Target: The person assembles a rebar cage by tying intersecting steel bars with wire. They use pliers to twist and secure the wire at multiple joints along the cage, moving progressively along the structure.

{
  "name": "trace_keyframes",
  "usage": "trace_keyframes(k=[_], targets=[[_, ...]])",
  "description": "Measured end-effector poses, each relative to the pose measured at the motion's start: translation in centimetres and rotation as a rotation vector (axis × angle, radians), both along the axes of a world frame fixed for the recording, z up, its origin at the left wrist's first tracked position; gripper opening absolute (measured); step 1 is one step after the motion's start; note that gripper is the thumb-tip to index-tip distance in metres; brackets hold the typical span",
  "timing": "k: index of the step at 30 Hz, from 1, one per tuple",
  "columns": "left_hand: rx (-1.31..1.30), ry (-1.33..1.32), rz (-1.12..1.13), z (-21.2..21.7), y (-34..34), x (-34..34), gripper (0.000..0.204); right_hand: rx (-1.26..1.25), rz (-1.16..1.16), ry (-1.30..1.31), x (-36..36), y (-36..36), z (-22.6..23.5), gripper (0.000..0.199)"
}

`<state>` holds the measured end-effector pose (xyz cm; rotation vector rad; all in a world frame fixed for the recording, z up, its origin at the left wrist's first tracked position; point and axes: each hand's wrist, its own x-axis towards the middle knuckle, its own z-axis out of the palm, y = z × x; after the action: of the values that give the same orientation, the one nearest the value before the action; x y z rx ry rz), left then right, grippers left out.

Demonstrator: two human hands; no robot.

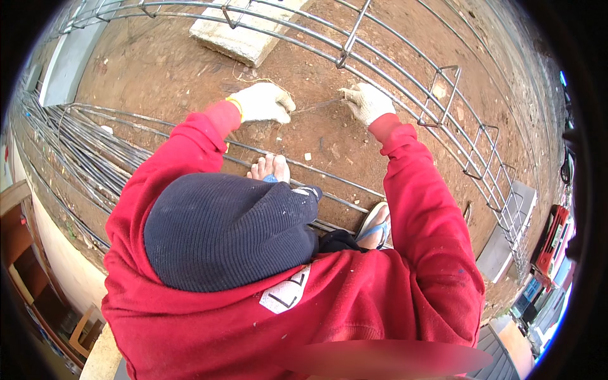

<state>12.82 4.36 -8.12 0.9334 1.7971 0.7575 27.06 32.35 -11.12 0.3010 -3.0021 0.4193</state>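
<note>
both gloved hands, left hand [264, 102], right hand [369, 102], pinch barely visible wire [316, 105].

You are wearing a red hooded sweatshirt [354, 297], long-sleeved, with the cuffs bunching at both wrists and small dark specks showing on the right sleeve [430, 228]. A white patch with dark line markings [288, 292] is sitting on the sweatshirt's chest. A dark navy ribbed knit cap [228, 231] is covering your head. Your left hand [265, 102] is wearing a white knit work glove with a yellow band at the wrist; your right hand [368, 101] is wearing a matching white knit glove. You are wearing a light blue flip-flop [373, 229] on the right foot; the left foot [271, 168] is showing a blue strap.
</note>
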Motion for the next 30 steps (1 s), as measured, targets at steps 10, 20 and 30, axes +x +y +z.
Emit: trace_keyframes(k=[10, 20, 30], targets=[[-0.048, -0.321, 0.503, -2.8, 0.9, 2.3, 0.023, -0.3, -0.063, -0.248, 1.2, -1.4, -0.1, 0.023], [0.065, -0.548, 0.544, -2.4, 0.4, 2.6, 0.057, -0.179, -0.105, -0.007, 4.0, -2.5, 0.2, 0.017], [0.038, -0.595, 0.807, -1.7, 1.3, 2.7, 0.039, -0.02, -0.062, -0.043, 4.2, -2.4, 2.5, 0.02]])
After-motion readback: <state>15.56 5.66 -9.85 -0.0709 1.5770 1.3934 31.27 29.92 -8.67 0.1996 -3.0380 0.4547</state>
